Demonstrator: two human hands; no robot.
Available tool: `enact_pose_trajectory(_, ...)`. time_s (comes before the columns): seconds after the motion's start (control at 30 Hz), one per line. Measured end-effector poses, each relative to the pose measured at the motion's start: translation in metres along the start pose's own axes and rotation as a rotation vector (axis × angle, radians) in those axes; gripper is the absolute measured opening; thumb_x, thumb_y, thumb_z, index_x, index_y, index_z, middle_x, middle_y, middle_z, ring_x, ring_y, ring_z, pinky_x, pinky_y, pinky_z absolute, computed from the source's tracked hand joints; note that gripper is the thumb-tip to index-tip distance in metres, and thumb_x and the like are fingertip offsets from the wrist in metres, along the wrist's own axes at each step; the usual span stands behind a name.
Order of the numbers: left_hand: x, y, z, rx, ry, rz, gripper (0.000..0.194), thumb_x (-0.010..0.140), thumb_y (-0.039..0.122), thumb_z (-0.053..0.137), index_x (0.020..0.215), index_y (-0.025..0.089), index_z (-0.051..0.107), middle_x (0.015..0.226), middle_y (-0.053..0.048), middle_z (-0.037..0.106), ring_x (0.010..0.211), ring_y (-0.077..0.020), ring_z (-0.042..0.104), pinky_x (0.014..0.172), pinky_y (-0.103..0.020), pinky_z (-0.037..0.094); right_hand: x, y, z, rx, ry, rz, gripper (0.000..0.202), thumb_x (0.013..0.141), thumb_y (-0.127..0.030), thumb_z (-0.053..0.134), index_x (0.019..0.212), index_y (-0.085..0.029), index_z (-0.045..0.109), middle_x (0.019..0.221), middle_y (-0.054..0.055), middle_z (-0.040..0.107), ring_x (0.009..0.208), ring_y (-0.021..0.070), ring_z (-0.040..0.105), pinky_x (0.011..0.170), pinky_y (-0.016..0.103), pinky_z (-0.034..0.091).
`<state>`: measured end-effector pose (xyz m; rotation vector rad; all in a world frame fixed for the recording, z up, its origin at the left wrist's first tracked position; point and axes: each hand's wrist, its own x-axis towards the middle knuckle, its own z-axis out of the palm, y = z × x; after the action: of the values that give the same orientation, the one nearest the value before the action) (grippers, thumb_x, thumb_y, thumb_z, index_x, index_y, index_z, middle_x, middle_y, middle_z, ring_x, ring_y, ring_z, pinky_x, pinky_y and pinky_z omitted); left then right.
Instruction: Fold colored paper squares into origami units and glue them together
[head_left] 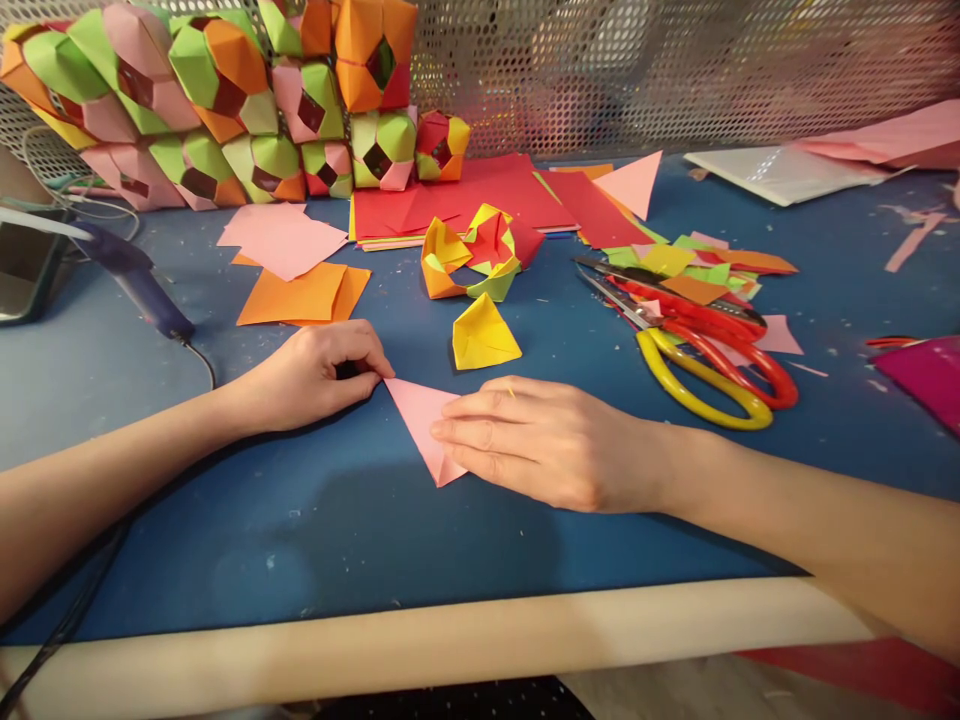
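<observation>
The blue table (315, 520) fills most of the view, with a perforated metal screen (675, 70) standing at its far edge. Against this screen, at the left, is a stack of folded paper modules (210, 100) in green, orange and pink. In front of it lie red paper sheets (465, 205), orange sheets (300, 295) and pink sheets (281, 240), and a glue gun (142, 285) lies at the far left. To the right are two pairs of scissors, one with yellow handles (701, 385) and one with red handles (739, 350), crossed over each other among paper scraps.

Near the middle sits a half-built paper ring (472, 258), and just before it a small yellow folded piece (484, 335).

The pink paper triangle (420, 415) lies flat on the table between both hands. The left hand (315, 375) pinches its upper corner with curled fingers. The right hand (540, 440) rests on its right part, with fingers stretched and close together, pressing it down.

I judge the paper very light, thin and easy to crease or tear; it slides easily on the smooth table, so it is best held at corners and edges.
</observation>
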<state>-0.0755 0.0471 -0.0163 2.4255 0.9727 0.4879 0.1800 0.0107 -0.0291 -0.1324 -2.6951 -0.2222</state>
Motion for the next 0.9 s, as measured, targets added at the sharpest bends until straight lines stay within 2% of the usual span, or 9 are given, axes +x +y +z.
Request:
enact_pose_trajectory(0.27, -0.001, 0.001, 0.001, 0.032, -0.006, -0.004, 0.016, 0.081, 0.015, 0.049, 0.083, 0.017, 0.064, 0.086, -0.005, 0.063, 0.082, -0.0151, 0.059, 0.075, -0.026, 0.047, 0.002, -0.001, -0.005, -0.002, -0.053, 0.004, 0.026, 0.091, -0.009, 0.041, 0.094, -0.011, 0.067, 0.107, 0.011, 0.068, 0.099, 0.0201, 0.061, 0.077, 0.035, 0.050)
enact_pose_trajectory(0.43, -0.001, 0.003, 0.001, 0.071, 0.019, -0.011, 0.019, 0.081, 0.015, 0.047, 0.083, 0.018, 0.065, 0.086, -0.003, 0.063, 0.081, -0.0139, 0.059, 0.073, -0.024, 0.047, 0.003, -0.006, -0.010, 0.049, -0.112, 0.056, 0.021, 0.085, -0.015, 0.049, 0.094, -0.009, 0.067, 0.108, 0.013, 0.067, 0.100, 0.0224, 0.059, 0.075, 0.036, 0.047)
enact_pose_trajectory(0.53, -0.001, 0.014, -0.004, 0.108, 0.039, -0.074, 0.019, 0.079, 0.011, 0.047, 0.082, 0.017, 0.064, 0.086, -0.002, 0.063, 0.078, -0.0138, 0.059, 0.069, -0.023, 0.046, 0.003, -0.010, -0.011, 0.037, -0.136, 0.104, 0.020, 0.085, -0.018, 0.050, 0.092, -0.011, 0.067, 0.107, 0.013, 0.067, 0.097, 0.0225, 0.058, 0.067, 0.034, 0.044)
enact_pose_trajectory(0.63, -0.003, 0.036, -0.006, 0.151, 0.136, -0.117, 0.019, 0.079, 0.010, 0.047, 0.085, 0.018, 0.063, 0.091, -0.003, 0.063, 0.081, -0.0150, 0.059, 0.064, -0.023, 0.047, 0.003, -0.013, -0.011, 0.026, -0.177, 0.129, 0.022, 0.087, -0.022, 0.047, 0.094, -0.013, 0.066, 0.106, 0.012, 0.067, 0.095, 0.0217, 0.057, 0.065, 0.034, 0.041)
enact_pose_trajectory(0.73, -0.007, 0.059, 0.005, 0.098, 0.128, 0.036, 0.016, 0.085, 0.012, 0.047, 0.088, 0.018, 0.062, 0.095, -0.005, 0.063, 0.089, -0.0140, 0.059, 0.078, -0.024, 0.050, 0.004, -0.013, -0.013, 0.016, -0.204, 0.142, 0.027, 0.089, -0.025, 0.044, 0.100, -0.012, 0.065, 0.107, 0.012, 0.066, 0.096, 0.0223, 0.056, 0.065, 0.034, 0.040)
enact_pose_trajectory(0.77, -0.009, 0.064, 0.012, 0.066, 0.069, 0.101, 0.016, 0.087, 0.013, 0.046, 0.090, 0.017, 0.061, 0.098, -0.006, 0.063, 0.092, -0.0138, 0.059, 0.081, -0.024, 0.050, 0.005, -0.013, -0.013, 0.019, -0.216, 0.148, 0.027, 0.089, -0.025, 0.043, 0.099, -0.012, 0.064, 0.106, 0.012, 0.066, 0.097, 0.0226, 0.056, 0.066, 0.035, 0.040)
enact_pose_trajectory(0.83, -0.012, 0.069, 0.026, 0.072, 0.045, 0.195, 0.015, 0.089, 0.013, 0.044, 0.094, 0.014, 0.059, 0.101, -0.010, 0.062, 0.096, -0.0150, 0.059, 0.083, -0.026, 0.051, 0.005, -0.014, -0.014, 0.042, -0.251, 0.160, 0.026, 0.090, -0.026, 0.043, 0.094, -0.014, 0.065, 0.100, 0.010, 0.066, 0.096, 0.0226, 0.055, 0.067, 0.036, 0.039)
enact_pose_trajectory(0.9, -0.015, 0.068, 0.038, 0.185, 0.022, 0.257, 0.015, 0.090, 0.012, 0.044, 0.090, 0.013, 0.058, 0.097, -0.012, 0.062, 0.094, -0.0178, 0.059, 0.082, -0.030, 0.052, 0.006, -0.015, -0.015, 0.070, -0.298, 0.176, 0.024, 0.089, -0.026, 0.043, 0.089, -0.016, 0.064, 0.095, 0.008, 0.066, 0.091, 0.0222, 0.055, 0.067, 0.036, 0.038)
